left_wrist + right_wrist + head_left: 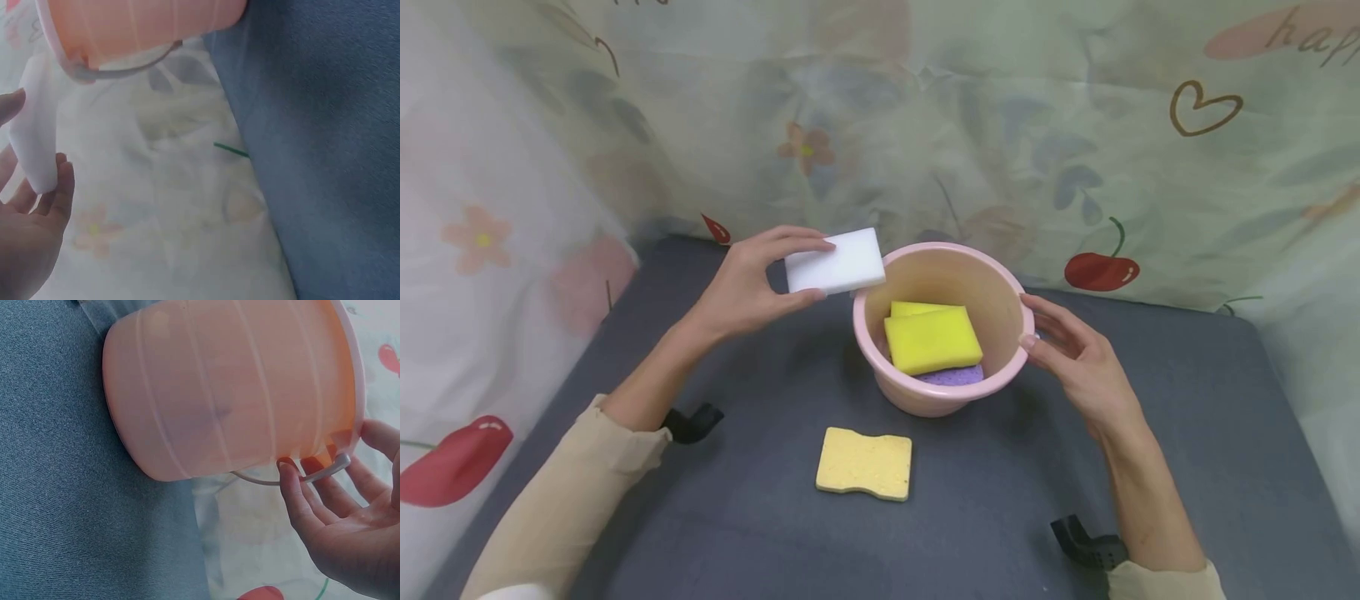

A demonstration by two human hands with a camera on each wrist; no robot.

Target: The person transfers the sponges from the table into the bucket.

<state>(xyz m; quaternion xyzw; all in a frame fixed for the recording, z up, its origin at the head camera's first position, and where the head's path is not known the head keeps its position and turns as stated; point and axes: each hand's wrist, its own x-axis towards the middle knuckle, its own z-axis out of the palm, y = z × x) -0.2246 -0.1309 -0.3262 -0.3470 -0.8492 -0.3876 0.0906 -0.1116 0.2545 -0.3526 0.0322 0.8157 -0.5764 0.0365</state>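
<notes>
My left hand pinches a white sponge block between thumb and fingers, its right end overlapping the left rim of the pink bucket in the head view. My right hand grips the bucket's right rim; in the right wrist view its fingers are at the handle and outer wall. Inside the bucket, a bright yellow sponge lies over another yellow one and a purple sponge. A pale yellow sponge with notched long sides lies flat in front of the bucket.
The dark grey table carries the bucket and the pale sponge. A patterned curtain hangs behind the table and along its sides. Black wrist mounts stick out from both forearms.
</notes>
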